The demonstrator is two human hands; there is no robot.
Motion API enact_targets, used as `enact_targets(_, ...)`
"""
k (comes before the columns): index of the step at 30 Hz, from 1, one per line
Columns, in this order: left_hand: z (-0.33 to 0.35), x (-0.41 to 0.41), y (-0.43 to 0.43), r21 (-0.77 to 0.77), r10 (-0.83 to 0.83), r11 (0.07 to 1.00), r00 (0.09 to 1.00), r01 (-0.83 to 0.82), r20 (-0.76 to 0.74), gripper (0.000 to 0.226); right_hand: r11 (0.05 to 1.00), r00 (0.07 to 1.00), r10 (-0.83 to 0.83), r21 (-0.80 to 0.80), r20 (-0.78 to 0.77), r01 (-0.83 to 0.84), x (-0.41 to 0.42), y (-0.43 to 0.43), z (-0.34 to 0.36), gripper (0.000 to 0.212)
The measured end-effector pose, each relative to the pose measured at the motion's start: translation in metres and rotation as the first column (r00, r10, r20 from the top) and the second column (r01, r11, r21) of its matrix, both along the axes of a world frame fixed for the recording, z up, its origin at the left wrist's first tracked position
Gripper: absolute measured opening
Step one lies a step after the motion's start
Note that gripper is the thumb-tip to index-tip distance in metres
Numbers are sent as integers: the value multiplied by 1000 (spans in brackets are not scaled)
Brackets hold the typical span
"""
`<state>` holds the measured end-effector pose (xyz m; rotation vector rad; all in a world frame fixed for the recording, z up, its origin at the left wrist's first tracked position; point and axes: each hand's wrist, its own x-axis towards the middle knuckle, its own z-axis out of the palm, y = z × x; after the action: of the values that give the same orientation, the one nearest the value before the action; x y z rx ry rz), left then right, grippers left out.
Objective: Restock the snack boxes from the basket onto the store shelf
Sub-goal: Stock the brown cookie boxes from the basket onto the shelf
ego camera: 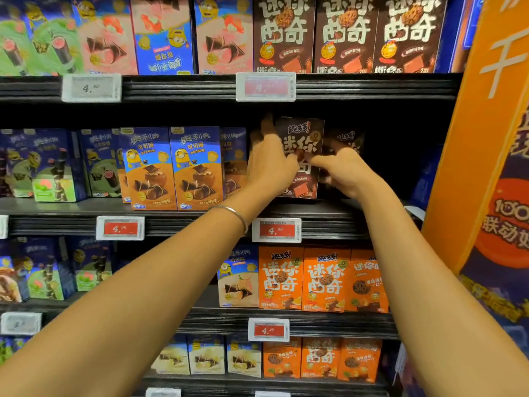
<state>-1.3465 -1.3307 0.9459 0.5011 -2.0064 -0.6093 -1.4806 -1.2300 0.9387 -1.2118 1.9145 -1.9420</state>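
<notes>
**Desk:** Where's the box?

**Me:** On the middle shelf [86, 206], in the dark gap right of the blue boxes [171, 167]. On my feed the box [305, 133] stands upright, long axis vertical, printed face towards me. Its base is at the shelf board or just above it (I can't tell which).

**Desk:** And the hands?

**Me:** Both are on it. The left hand [269, 164] is at the left edge, fingers running up that side and thumb across the front, so it pinches the box. The right hand [343, 173] is at the right edge, thumb on the front and fingers curled round the edge. That side is blurred, but I read it as a grip too.

**Desk:** Which hand is nearer?

**Me:** Neither. The box sits between them, with one hand on each side at about mid-height. A second box [347, 138] stands just behind the right hand, deeper in the gap and facing the same way.

**Desk:** What does the next move turn on?

**Me:** My guess is that it needs setting down and squaring above the price tag [276, 230]. With the box tall and narrow and held at the middle, an even push should keep it upright. An uneven push could twist it or knock the second box. The basket isn't in view
</notes>
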Motion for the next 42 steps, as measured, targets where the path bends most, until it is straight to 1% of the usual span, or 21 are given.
enact_targets(2,6,-2,1,-221,102,972,989,-76,107,78,998,999,-44,46,-19,45,-4,-7,1,48)
enact_targets(4,11,-6,0,-447,254,882,948,-147,189,94,991,996,-83,105,-22,85,-5,-10,4,56)
enact_targets(7,23,-12,1,-638,369,759,892,-127,261,91,983,995,-102,153,-1,101,-7,-15,7,52)
enact_targets(10,33,-19,-1,-738,466,667,831,-105,303,87,973,995,-99,205,-24,102,-12,-18,3,39)
enact_targets(11,35,-21,-3,-750,501,654,800,-100,330,89,975,993,-114,188,-31,118,-17,-19,1,33)
enact_targets(12,38,-22,-5,-754,528,651,767,-90,364,92,974,985,-168,144,-49,173,-22,-19,1,25)
enact_targets(13,40,-22,-9,-756,551,649,737,-83,391,95,953,957,-277,102,-82,285,-29,-17,2,18)
enact_targets(14,43,-22,-13,-760,572,644,713,-84,406,97,902,903,-408,96,-132,421,-38,-15,3,17)
enact_targets(15,45,-23,-16,-764,587,638,701,-94,404,95,824,830,-524,133,-191,551,-48,-12,6,34)
enact_targets(16,47,-24,-19,-763,595,637,697,-106,400,91,735,761,-602,202,-242,647,-56,-9,7,58)
enact_targets(17,49,-26,-22,-758,595,643,695,-111,403,84,678,717,-651,234,-248,697,-62,-6,9,77)
enact_targets(18,50,-28,-23,-747,589,656,693,-111,414,78,657,698,-681,236,-220,716,-68,-4,9,90)
enact_targets(19,51,-31,-25,-730,573,675,701,-110,424,74,670,709,-683,237,-177,704,-73,-5,9,100)
enact_targets(21,51,-36,-26,-692,535,716,714,-99,451,78,765,798,-599,250,-61,594,-84,-9,5,109)
enact_targets(23,50,-41,-26,-702,540,709,696,-73,473,95,841,860,-510,234,39,488,-92,-16,-2,109)
enact_targets(25,51,-45,-28,-715,544,698,682,-45,489,107,876,881,-463,203,101,437,-96,-22,-7,106)
enact_targets(27,54,-49,-33,-691,513,722,678,-9,527,114,904,900,-414,176,138,389,-97,-25,-10,99)
enact_targets(30,61,-53,-40,-640,462,767,643,57,611,126,915,910,-391,160,135,370,-99,-28,-10,93)
enact_targets(34,70,-58,-47,-554,388,823,590,124,708,125,912,913,-397,156,96,380,-104,-28,-9,94)
enact_targets(38,72,-60,-53,-534,354,835,611,136,708,124,926,931,-358,159,74,343,-107,-30,-9,82)
enact_targets(42,71,-60,-58,-538,351,831,616,142,705,123,916,920,-383,167,82,366,-107,-32,-12,79)
